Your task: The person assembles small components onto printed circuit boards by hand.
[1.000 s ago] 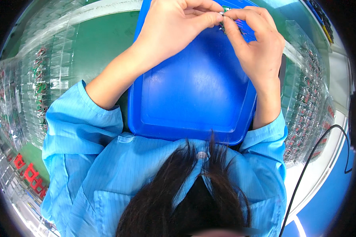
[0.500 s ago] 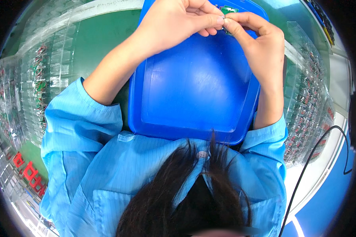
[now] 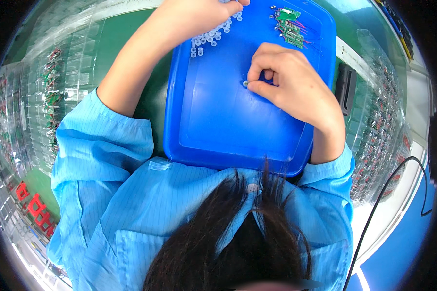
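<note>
My right hand [image 3: 294,80] is above the middle of a blue tray [image 3: 238,116], with thumb and forefinger pinched on a small round part [image 3: 245,83], pale with a greenish tint. At the upper edge my left hand [image 3: 204,14] reaches over a pile of small translucent plastic rings [image 3: 210,37]. Its thumb and fingers come together there, partly cut off by the picture's edge, so what they hold is hidden. At the tray's far right lie several small green circuit boards [image 3: 290,29] with red wires.
A black object [image 3: 345,89] lies beside the tray's right edge. Clear plastic trays of wired parts stand at the left [image 3: 53,102] and right [image 3: 381,111]. A black cable [image 3: 374,218] hangs at the right. Red parts [image 3: 36,208] are at the lower left.
My hands, which were together over the boards at the far side, have parted. The left moved left to the rings; the right came nearer with the small round part.
</note>
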Demonstrator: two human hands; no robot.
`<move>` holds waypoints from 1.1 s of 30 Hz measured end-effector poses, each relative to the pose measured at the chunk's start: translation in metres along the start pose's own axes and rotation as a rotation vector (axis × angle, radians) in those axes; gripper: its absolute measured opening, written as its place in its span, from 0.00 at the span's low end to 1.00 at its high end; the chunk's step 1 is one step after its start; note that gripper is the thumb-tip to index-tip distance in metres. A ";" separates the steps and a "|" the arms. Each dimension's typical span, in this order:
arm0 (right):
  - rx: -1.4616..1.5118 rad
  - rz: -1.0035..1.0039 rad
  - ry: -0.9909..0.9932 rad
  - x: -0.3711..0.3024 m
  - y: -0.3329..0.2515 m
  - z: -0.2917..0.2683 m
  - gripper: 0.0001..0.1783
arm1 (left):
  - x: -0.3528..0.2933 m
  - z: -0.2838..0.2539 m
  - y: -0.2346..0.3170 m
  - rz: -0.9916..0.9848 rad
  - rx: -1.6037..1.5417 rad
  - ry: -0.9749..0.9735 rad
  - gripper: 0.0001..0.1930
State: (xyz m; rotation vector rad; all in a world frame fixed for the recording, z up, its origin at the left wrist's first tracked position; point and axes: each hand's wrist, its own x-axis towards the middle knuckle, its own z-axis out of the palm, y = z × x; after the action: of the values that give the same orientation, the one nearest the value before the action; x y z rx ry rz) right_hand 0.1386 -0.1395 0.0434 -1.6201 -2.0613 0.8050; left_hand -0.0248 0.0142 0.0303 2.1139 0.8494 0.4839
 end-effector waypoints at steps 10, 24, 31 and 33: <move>-0.324 0.056 0.449 -0.007 0.041 -0.033 0.08 | -0.006 0.013 0.004 0.516 0.565 0.072 0.07; -0.266 0.139 0.576 0.014 0.032 -0.017 0.05 | 0.000 0.025 -0.001 -0.065 -0.649 -0.248 0.10; -0.391 0.084 0.506 0.014 0.021 -0.019 0.12 | 0.000 0.026 -0.026 -0.045 -0.711 -0.212 0.11; -0.372 0.102 0.541 0.012 0.021 -0.019 0.13 | 0.003 0.033 -0.018 -0.119 -0.770 -0.266 0.10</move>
State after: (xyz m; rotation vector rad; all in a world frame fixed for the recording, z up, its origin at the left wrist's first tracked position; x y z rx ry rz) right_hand 0.1628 -0.1203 0.0441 -1.8848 -1.8045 -0.0177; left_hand -0.0105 0.0074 -0.0041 1.3694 0.5128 0.3744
